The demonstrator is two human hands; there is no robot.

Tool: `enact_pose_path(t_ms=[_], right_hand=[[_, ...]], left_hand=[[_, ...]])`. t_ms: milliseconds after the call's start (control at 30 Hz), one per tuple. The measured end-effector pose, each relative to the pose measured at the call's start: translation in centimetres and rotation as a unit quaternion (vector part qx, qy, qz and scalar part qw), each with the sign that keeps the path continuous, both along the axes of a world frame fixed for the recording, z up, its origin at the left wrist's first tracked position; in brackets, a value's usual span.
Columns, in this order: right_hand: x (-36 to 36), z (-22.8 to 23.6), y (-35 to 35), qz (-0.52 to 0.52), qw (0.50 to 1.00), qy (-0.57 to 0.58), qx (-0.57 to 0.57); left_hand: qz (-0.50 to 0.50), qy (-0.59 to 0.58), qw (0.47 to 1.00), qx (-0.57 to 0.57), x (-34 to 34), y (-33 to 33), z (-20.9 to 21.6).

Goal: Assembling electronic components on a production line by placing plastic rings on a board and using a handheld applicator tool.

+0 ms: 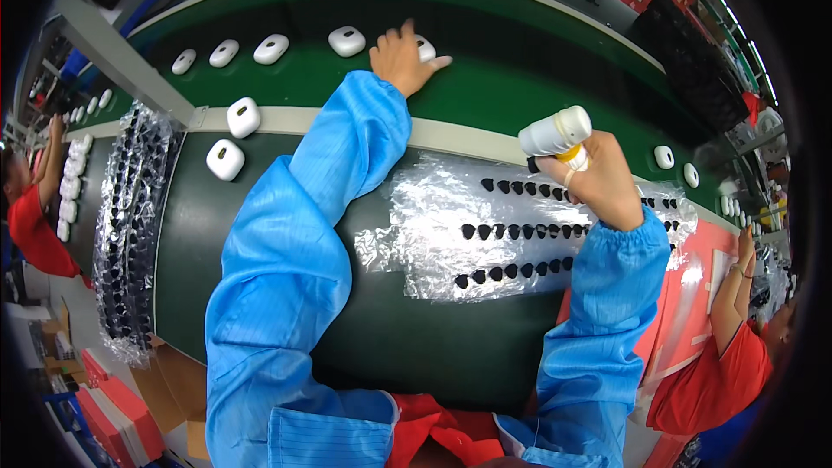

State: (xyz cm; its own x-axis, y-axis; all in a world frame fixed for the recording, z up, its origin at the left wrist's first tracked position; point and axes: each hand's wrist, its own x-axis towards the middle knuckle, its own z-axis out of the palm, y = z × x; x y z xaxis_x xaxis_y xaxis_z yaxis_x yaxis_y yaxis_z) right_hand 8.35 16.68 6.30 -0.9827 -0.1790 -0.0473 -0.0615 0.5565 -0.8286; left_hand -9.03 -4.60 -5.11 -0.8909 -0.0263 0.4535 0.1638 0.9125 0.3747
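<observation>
My left hand [405, 61] reaches over the green conveyor belt [520, 78] with its fingers and thumb spread around a white rounded housing [425, 48], which they partly hide. The hand does not look closed on it. My right hand [598, 178] grips a white bottle-like cylinder [555, 130] with a cream end and a yellow part, held tilted above the workbench. A small black piece [533, 165] shows by its fingertips; whether they pinch it I cannot tell. Below lies a clear plastic sheet [433, 199] with rows of small black pieces [511, 230].
More white housings [271, 49] sit along the belt; one [225, 159] lies on the dark workbench [191, 234], another [243, 117] on the belt's pale rail [442, 134]. A grey post [121, 56] stands at left. Co-workers in red [39, 225] are on both sides.
</observation>
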Motion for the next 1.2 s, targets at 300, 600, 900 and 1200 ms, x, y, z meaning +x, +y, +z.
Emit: enact_pose_path(t_ms=[300,600,900,1200], right_hand=[[0.0,-0.3,-0.1,-0.066,0.995,0.066,-0.040],[-0.4,-1.4,-0.5,-0.062,0.986,0.153,-0.028],[-0.2,-1.3,-0.9,-0.039,0.992,0.121,0.008],[0.2,-1.1,-2.4,-0.032,0.941,0.317,-0.111]], left_hand=[[-0.410,-0.389,0.587,0.580,7.9,1.6,3.7],[-0.415,-0.346,0.729,0.421,12.6,4.0,4.8],[-0.446,-0.354,0.704,0.424,13.2,3.9,5.8],[-0.396,-0.325,0.733,0.447,11.6,3.3,5.6]])
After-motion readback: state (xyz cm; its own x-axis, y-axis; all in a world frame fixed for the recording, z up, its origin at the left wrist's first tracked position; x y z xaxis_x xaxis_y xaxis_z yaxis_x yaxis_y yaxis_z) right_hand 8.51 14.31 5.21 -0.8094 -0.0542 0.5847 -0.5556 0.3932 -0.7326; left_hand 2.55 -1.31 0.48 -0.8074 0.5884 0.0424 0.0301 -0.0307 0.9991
